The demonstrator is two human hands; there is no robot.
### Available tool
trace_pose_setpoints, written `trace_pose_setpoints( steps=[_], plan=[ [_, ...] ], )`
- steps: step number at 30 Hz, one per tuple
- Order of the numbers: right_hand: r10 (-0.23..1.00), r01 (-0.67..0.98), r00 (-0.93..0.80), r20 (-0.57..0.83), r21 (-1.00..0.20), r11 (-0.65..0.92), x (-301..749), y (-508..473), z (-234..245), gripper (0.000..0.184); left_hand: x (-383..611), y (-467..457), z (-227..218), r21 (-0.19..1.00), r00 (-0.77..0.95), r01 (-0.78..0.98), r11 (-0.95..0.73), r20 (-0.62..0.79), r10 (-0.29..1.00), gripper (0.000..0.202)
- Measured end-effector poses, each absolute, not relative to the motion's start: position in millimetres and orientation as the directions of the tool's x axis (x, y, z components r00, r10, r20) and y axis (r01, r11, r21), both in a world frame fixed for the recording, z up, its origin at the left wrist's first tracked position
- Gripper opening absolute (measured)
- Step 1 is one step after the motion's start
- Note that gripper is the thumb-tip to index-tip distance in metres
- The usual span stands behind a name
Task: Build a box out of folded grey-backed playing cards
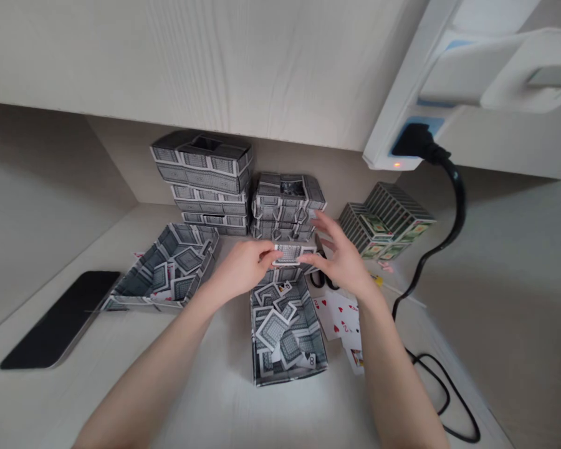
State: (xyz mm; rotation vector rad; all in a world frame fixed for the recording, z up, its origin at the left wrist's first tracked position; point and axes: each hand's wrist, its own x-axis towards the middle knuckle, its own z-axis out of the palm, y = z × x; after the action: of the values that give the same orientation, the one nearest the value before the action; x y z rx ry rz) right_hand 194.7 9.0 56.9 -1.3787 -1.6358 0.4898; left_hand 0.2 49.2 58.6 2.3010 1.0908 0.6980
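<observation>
card (288, 254): held at front box's (315, 340) far end | left hand (243, 265): thumb and fingers pinched on card's left end | right hand (343, 255): thumb at card's right end, other fingers spread | heart cards (340, 310): right of front box | phone (58, 321): far left

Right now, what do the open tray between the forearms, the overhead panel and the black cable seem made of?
Open tray: apparently smooth playing cards; patterned card backs show on its walls. Overhead panel: pale matt wood or wood-look laminate; grain lines show. Black cable: probably plastic or rubber sheathing, slightly glossy; it curves smoothly, catching light.
</observation>
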Motion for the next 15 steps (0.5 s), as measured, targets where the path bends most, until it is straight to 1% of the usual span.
trace_pose_setpoints(
  steps=[2, 4, 5, 7, 10, 13, 15],
  plan=[
    [0.904, 0.620, -0.095, 0.416, -0.686, 0.381, 189, 7, 58, 0.051, 2, 49, 57, 0.593, 0.598, 0.530, -0.606, 0.245, 0.763, 0.031],
    [0.900, 0.645, -0.167, 0.403, -0.646, 0.409, 183, 6, 56, 0.027, 4, 49, 56, 0.575, 0.623, 0.506, -0.643, 0.272, 0.734, 0.029],
    [0.900, 0.658, -0.183, 0.395, -0.631, 0.411, 181, 6, 54, 0.021, 4, 49, 56, 0.572, 0.618, 0.503, -0.648, 0.286, 0.732, 0.028],
    [0.906, 0.709, -0.182, 0.383, -0.587, 0.391, 181, 9, 50, 0.018, 2, 53, 52, 0.568, 0.583, 0.525, -0.633, 0.302, 0.755, 0.026],
    [0.927, 0.797, -0.125, 0.354, -0.520, 0.306, 189, 16, 43, 0.019, 0, 62, 40, 0.552, 0.551, 0.574, -0.606, 0.287, 0.783, 0.024],
    [0.949, 0.840, -0.110, 0.297, -0.482, 0.248, 194, 21, 37, 0.019, 1, 72, 23, 0.548, 0.612, 0.583, -0.600, 0.189, 0.768, 0.021],
    [0.957, 0.847, -0.130, 0.260, -0.473, 0.244, 195, 23, 34, 0.019, 3, 77, 13, 0.577, 0.630, 0.576, -0.579, 0.139, 0.764, 0.017]
  ],
)
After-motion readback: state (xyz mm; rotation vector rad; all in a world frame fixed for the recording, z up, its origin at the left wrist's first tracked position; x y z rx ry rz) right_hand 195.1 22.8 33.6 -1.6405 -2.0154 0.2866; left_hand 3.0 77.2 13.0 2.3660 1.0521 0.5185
